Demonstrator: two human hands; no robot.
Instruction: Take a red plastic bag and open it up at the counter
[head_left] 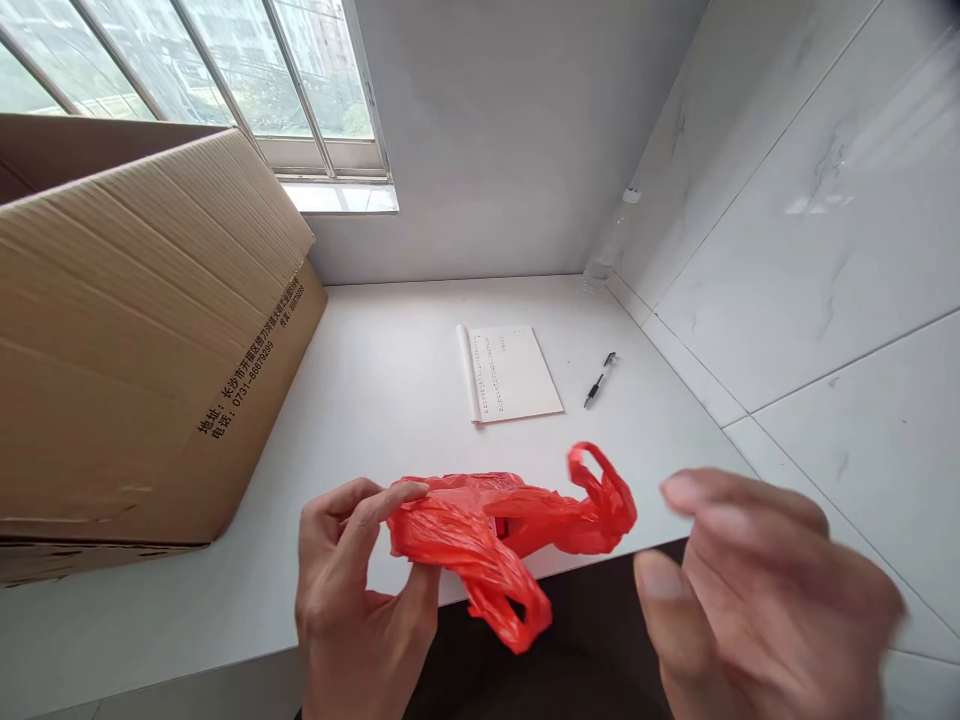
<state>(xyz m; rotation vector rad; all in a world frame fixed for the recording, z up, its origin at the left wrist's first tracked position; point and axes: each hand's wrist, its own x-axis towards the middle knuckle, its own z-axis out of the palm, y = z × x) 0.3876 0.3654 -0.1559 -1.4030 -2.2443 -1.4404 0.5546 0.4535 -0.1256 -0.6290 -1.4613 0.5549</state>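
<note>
The cardboard box [142, 340] left of the notepad [510, 372] is cut off by the picture's left edge, and its inside cannot be seen. The writing on the notepad is too small to read. The right hand [757, 590], nearer than the notepad, is blurred and cut by the lower edge; the left hand [360, 590] loses its wrist there too. Part of the red plastic bag [510, 540] is hidden behind the left fingers [397, 492]. The clear bottle [611, 245] in the corner beyond the notepad is faint, its contents unclear.

The head camera looks forward and down from the near edge of the counter [375, 380], close above it, toward the far corner.
</note>
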